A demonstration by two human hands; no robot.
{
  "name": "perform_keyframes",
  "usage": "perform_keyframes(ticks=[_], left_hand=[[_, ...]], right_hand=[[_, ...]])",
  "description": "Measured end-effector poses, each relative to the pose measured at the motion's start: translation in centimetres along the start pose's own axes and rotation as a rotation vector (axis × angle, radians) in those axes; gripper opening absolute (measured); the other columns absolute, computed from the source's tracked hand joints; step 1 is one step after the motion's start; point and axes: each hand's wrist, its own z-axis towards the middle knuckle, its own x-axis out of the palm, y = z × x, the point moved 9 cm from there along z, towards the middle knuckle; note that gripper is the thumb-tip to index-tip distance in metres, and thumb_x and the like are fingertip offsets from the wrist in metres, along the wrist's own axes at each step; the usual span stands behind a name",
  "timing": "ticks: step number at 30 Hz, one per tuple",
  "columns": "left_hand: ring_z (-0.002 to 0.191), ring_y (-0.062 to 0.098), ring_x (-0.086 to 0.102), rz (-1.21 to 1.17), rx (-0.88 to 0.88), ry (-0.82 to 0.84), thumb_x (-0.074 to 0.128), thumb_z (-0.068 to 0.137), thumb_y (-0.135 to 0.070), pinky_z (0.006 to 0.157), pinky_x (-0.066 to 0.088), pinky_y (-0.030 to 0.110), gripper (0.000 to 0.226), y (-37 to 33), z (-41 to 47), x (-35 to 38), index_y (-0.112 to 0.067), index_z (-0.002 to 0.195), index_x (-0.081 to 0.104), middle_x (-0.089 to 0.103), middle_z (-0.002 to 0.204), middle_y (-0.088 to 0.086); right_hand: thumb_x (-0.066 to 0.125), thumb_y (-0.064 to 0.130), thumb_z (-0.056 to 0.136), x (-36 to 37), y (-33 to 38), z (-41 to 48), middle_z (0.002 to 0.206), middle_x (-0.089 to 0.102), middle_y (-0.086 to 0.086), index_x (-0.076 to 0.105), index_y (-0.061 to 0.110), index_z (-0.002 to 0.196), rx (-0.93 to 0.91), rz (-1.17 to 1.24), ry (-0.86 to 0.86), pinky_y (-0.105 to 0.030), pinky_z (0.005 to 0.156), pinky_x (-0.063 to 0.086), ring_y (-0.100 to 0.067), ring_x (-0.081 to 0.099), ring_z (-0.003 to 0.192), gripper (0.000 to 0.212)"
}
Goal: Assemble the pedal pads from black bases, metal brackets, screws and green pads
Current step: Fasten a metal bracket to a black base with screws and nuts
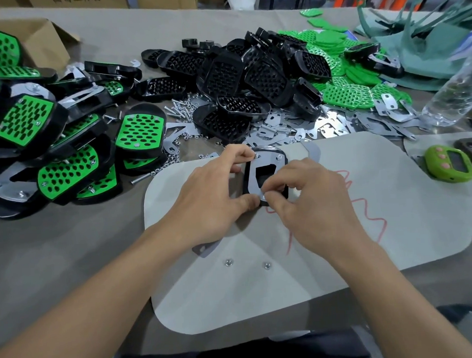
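Head view: you are working at the middle of the bench [69,256], on the pale mat [342,255]. Your left hand [213,191] is gripping the base [264,174], thumb curled at its near end and fingers hooked over its far end. The bracket [250,178] is lying on top of it, with two screw tips [257,156] poking up at the far corners. Your right hand [307,202] is pinching a small part at the bracket's near tip, thumb against forefinger. It is too small to tell whether it is a nut or a screw.

You are probably starting the near fastener, and that is where things could slip. The bracket is looking loose on the base, so a push from your right fingers could slide its hole off the screw. A thread begun at a tilt could cross and jam. The pinched part could also drop and roll toward the mat's near edge. Two nuts [228,262] are lying loose on the mat just beyond your left forearm, with a spare bracket [204,249] near them half under your wrist. A sweep of that arm could knock them off.

Finished pads [50,150] are piling up at the left edge. Bare bases [224,75] are heaped toward the far edge, with green pads [345,96] to their right.
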Motion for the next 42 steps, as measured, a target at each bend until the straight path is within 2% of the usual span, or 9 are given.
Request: perform_keyframes(ticks=[3, 7, 15, 17, 20, 23, 31, 36, 42], left_hand=[[0.121, 0.007, 0.055, 0.010, -0.010, -0.004, 0.084, 0.080, -0.035, 0.102, 0.044, 0.040, 0.065, -0.1, 0.0, -0.1, -0.039, 0.132, 0.044, 0.058, 0.135, -0.023], [0.121, 0.015, 0.059, -0.005, -0.001, 0.005, 0.065, 0.075, -0.043, 0.100, 0.047, 0.043, 0.062, -0.7, -0.2, -0.1, -0.037, 0.133, 0.045, 0.063, 0.131, -0.016], [0.118, 0.003, 0.056, -0.019, -0.007, 0.004, 0.067, 0.072, -0.050, 0.100, 0.046, 0.038, 0.065, -0.6, -0.3, -0.1, -0.040, 0.131, 0.045, 0.061, 0.130, -0.023], [0.114, -0.001, 0.055, -0.019, -0.013, 0.001, 0.079, 0.076, -0.049, 0.099, 0.045, 0.036, 0.064, -0.2, -0.2, -0.1, -0.042, 0.130, 0.044, 0.060, 0.131, -0.025], [0.113, -0.001, 0.055, -0.005, -0.019, -0.012, 0.084, 0.080, -0.040, 0.099, 0.046, 0.037, 0.064, 0.1, -0.1, -0.1, -0.042, 0.129, 0.044, 0.059, 0.130, -0.025], [0.116, 0.002, 0.055, 0.006, -0.023, -0.006, 0.085, 0.080, -0.035, 0.100, 0.045, 0.041, 0.064, 0.1, 0.0, -0.1, -0.042, 0.129, 0.044, 0.058, 0.125, -0.027], [0.121, 0.008, 0.056, -0.018, -0.010, -0.001, 0.071, 0.076, -0.036, 0.103, 0.044, 0.045, 0.061, -1.0, -0.4, -0.1, -0.034, 0.133, 0.047, 0.061, 0.130, -0.020], [0.122, 0.008, 0.056, -0.004, -0.021, 0.006, 0.061, 0.072, -0.042, 0.101, 0.045, 0.042, 0.065, -1.1, -0.5, -0.2, -0.033, 0.134, 0.047, 0.061, 0.131, -0.019], [0.120, 0.007, 0.056, -0.011, -0.014, 0.010, 0.060, 0.072, -0.040, 0.101, 0.045, 0.040, 0.064, -1.4, -0.6, -0.3, -0.032, 0.134, 0.047, 0.060, 0.130, -0.018]], right_hand=[[0.061, 0.005, 0.084, 0.8, 2.2, 0.2, 0.083, 0.060, 0.001, 0.066, 0.015, 0.082, -0.115, -0.294, 0.102, -0.026, 0.071, 0.027, -0.022, 0.050, 0.086, 0.012], [0.005, 0.012, 0.072, 2.4, 5.4, -0.8, 0.097, 0.050, -0.009, 0.045, 0.015, 0.097, -0.273, -0.601, 0.255, -0.033, 0.076, 0.021, -0.028, 0.044, 0.086, 0.046], [-0.048, 0.012, 0.059, 3.5, 4.7, -1.1, 0.089, 0.040, -0.008, 0.020, 0.018, 0.093, -0.280, -0.798, 0.307, -0.037, 0.070, 0.020, -0.025, 0.029, 0.075, 0.076], [-0.039, 0.014, 0.072, 3.0, 4.5, -1.1, 0.079, 0.040, -0.007, 0.026, 0.017, 0.090, -0.283, -0.747, 0.239, -0.037, 0.065, 0.023, -0.024, 0.028, 0.067, 0.067], [0.030, -0.005, 0.079, 1.7, 4.4, -0.6, 0.073, 0.033, -0.001, 0.030, 0.018, 0.085, -0.299, -0.640, 0.231, -0.035, 0.063, 0.024, -0.021, 0.024, 0.065, 0.023], [0.060, -0.006, 0.064, 2.2, 4.2, -0.4, 0.075, 0.025, 0.004, 0.028, 0.019, 0.086, -0.340, -0.722, 0.378, -0.031, 0.068, 0.021, -0.020, 0.025, 0.068, 0.046], [0.016, 0.005, 0.059, 3.2, 5.2, -0.6, 0.089, 0.039, -0.003, 0.018, 0.019, 0.091, -0.438, -0.836, 0.465, -0.036, 0.070, 0.020, -0.024, 0.033, 0.075, 0.035], [-0.015, 0.008, 0.044, 3.4, 5.6, -0.6, 0.086, 0.038, -0.004, 0.020, 0.018, 0.092, -0.405, -0.853, 0.456, -0.037, 0.068, 0.023, -0.024, 0.035, 0.074, 0.060], [0.017, 0.007, 0.055, 3.0, 5.4, -0.3, 0.081, 0.033, -0.004, 0.021, 0.016, 0.092, -0.345, -0.826, 0.431, -0.036, 0.066, 0.023, -0.022, 0.028, 0.067, 0.038]])
